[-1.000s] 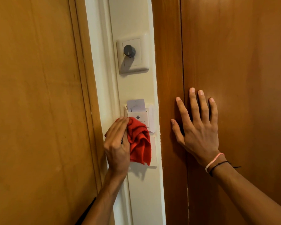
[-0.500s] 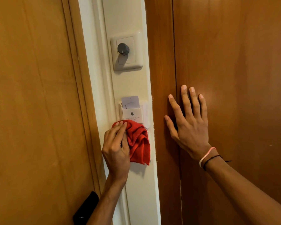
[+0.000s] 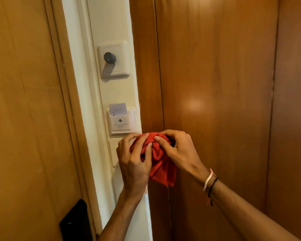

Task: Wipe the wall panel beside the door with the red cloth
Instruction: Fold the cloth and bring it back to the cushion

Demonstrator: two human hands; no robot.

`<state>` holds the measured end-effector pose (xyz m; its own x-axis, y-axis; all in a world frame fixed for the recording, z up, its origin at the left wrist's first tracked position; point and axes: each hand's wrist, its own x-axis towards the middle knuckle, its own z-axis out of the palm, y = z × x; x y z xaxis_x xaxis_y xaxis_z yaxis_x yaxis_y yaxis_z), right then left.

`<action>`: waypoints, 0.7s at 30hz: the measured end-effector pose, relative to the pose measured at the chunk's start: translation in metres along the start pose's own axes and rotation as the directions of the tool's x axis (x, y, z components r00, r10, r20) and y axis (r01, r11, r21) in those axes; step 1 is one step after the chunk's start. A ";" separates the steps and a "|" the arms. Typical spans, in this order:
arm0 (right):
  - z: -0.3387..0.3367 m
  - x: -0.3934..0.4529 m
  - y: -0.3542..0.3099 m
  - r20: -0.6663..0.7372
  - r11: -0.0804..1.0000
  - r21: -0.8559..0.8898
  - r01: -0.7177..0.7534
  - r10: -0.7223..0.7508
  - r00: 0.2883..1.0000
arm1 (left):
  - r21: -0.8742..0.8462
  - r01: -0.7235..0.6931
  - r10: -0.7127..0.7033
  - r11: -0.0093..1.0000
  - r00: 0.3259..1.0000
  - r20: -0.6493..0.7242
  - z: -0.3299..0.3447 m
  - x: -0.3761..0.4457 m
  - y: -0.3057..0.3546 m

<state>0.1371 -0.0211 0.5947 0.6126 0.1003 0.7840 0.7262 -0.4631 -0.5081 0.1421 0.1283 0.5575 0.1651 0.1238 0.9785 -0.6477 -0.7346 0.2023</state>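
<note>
A narrow cream wall panel (image 3: 111, 91) runs upright between two wooden surfaces. The red cloth (image 3: 159, 159) is bunched up in front of the panel's right edge, a little off the wall, with one corner hanging down. My left hand (image 3: 134, 162) grips the cloth from the left, fingers curled into the folds. My right hand (image 3: 179, 150) pinches the cloth's top from the right. Both hands cover part of a flat switch plate (image 3: 114, 150) just below the key-card holder (image 3: 120, 123).
A white card (image 3: 118, 109) stands in the key-card holder. Higher up sits a dial switch with a grey knob (image 3: 109, 57). The wooden door (image 3: 24, 119) with a black lock plate (image 3: 75, 221) is at left; a dark wooden panel (image 3: 215, 101) fills the right.
My right hand left the wooden panel and came over to take hold of the cloth. The cloth moved right, off the wall panel, and is now held in both hands.
</note>
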 end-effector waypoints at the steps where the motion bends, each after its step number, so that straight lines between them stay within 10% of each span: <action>1: -0.009 -0.003 0.003 -0.024 1.000 -0.018 -0.004 0.003 1.000 | -0.028 0.025 -0.024 0.999 0.999 0.038 0.000 0.001 0.004; 5: -0.045 -0.010 0.008 -0.105 0.999 -0.029 -0.020 0.017 0.994 | -0.277 0.314 -0.222 0.908 0.923 0.315 0.001 0.011 0.020; 9: -0.075 -0.019 0.008 -0.083 0.999 -0.033 -0.009 0.006 0.997 | -0.458 0.675 -0.285 0.579 0.694 0.662 0.010 0.018 0.036; 16: -0.104 -0.063 0.035 -0.012 0.978 -0.018 -0.206 0.206 0.979 | -0.433 0.788 -0.292 0.437 0.580 0.761 0.021 -0.019 0.057; 21: -0.107 -0.116 0.070 0.128 0.869 -0.075 -0.490 0.495 0.859 | -0.252 0.921 -0.387 0.299 0.358 0.850 0.032 -0.092 0.064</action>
<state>0.0837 -0.1593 0.5062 0.9260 -0.0306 0.3764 0.3075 -0.5173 -0.7987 0.1093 0.0480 0.4790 0.9419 -0.2378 0.2371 -0.2287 0.0625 0.9715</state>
